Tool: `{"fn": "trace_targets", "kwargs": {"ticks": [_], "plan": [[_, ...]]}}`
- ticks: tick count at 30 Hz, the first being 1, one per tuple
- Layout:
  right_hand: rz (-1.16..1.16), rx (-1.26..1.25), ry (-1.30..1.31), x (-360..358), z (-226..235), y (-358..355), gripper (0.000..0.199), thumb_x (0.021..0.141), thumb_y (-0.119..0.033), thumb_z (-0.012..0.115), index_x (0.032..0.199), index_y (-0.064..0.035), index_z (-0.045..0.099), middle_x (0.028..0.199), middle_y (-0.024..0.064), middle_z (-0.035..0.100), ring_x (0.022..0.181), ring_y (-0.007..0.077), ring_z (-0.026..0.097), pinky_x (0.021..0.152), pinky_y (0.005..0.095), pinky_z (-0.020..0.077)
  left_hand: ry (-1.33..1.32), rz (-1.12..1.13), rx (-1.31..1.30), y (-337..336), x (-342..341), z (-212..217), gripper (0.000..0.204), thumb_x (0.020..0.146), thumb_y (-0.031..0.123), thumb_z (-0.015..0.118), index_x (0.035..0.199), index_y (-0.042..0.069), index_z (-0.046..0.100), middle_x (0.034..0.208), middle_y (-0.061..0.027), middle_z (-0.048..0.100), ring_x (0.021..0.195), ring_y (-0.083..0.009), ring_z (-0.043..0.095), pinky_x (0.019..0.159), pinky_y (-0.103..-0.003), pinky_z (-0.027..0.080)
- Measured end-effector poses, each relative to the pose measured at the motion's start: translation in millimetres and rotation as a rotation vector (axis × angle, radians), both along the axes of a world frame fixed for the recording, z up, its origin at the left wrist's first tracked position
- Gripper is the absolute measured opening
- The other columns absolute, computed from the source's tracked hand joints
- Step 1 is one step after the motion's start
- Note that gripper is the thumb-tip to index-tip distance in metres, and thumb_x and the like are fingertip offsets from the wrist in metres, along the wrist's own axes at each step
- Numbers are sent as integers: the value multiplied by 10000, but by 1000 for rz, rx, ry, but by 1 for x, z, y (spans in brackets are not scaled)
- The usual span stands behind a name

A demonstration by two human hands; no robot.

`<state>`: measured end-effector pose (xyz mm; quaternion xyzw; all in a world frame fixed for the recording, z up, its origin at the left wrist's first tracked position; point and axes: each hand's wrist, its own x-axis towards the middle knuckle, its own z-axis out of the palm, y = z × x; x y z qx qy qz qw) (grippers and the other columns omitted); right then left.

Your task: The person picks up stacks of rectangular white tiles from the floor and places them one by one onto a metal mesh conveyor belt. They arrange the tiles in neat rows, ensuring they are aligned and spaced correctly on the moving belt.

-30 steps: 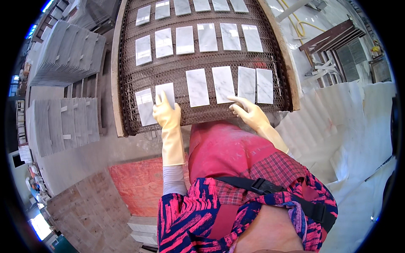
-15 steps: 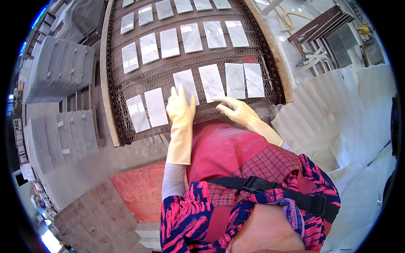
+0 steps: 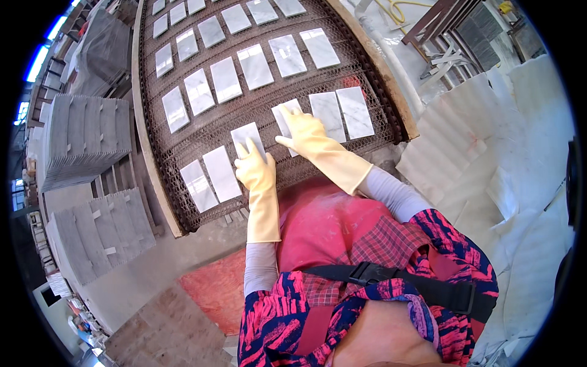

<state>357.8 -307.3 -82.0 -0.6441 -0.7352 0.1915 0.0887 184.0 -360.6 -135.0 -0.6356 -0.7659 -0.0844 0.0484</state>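
My left hand (image 3: 255, 166), in a cream rubber glove, has its fingers stretched on the near part of a white marble tile (image 3: 249, 133). Its thumb is apart, by the tile's right edge. Farther right, my gloved right hand (image 3: 304, 129) lies over another white tile (image 3: 282, 108), fingers extended on top and thumb spread to the left; the hand hides much of that tile. Both tiles rest on a wire-mesh conveyor belt (image 3: 232, 110). In the same front row, two tiles (image 3: 222, 173) lie to the left and two grey-veined tiles (image 3: 354, 113) to the right.
Several more rows of white tiles (image 3: 255, 66) run up the belt between raised side rails (image 3: 367, 58). Stacks of grey slabs (image 3: 85, 140) stand at the left. White sheeting (image 3: 471, 140) covers the right side, below a brown metal frame (image 3: 437, 24).
My right hand has come forward and left onto the fourth front-row tile. The third tile, under my left hand, now sits nearer the second. The view has turned slightly.
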Motion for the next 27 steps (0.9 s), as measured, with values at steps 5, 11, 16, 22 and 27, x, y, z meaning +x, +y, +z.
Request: {"fn": "trace_targets", "kwargs": {"ticks": [5,11,16,22,27], "plan": [[-34,-33,-207,-23,-7,13,989,870,-497,868,1666,-178,374,1396,189,585,1141,382,704,864,492,619,9,4,-13,-4,5,-2,798,836,391,858,1535,133,571,1583,-216,553,1044,-392,683,836,-488,608],[-113,81,-160,-24,-35,18,998,843,-455,899,1650,-158,392,1470,128,563,1196,369,668,872,498,606,9,40,-22,-7,3,-1,831,818,403,874,1541,135,562,1592,-208,545,1038,-384,687,825,-473,616],[-97,92,-60,-21,-23,16,1007,801,-383,935,1624,-136,409,1488,146,546,1148,373,689,852,523,604,-6,31,-62,-6,4,2,853,823,397,872,1561,140,528,1590,-208,523,1057,-383,667,821,-474,604],[-54,-23,7,-39,-18,13,1001,806,-363,924,1626,-128,400,1525,187,538,1131,398,721,907,532,617,45,-28,-21,-5,2,-1,785,833,400,859,1518,130,588,1559,-247,557,997,-394,683,784,-485,615],[-57,-48,192,-17,-17,22,889,893,-375,844,1629,-124,413,1579,236,525,1259,421,667,1035,512,573,83,-44,-77,1,9,2,741,873,440,820,1518,148,599,1560,-240,562,1022,-397,682,788,-489,616]]}}
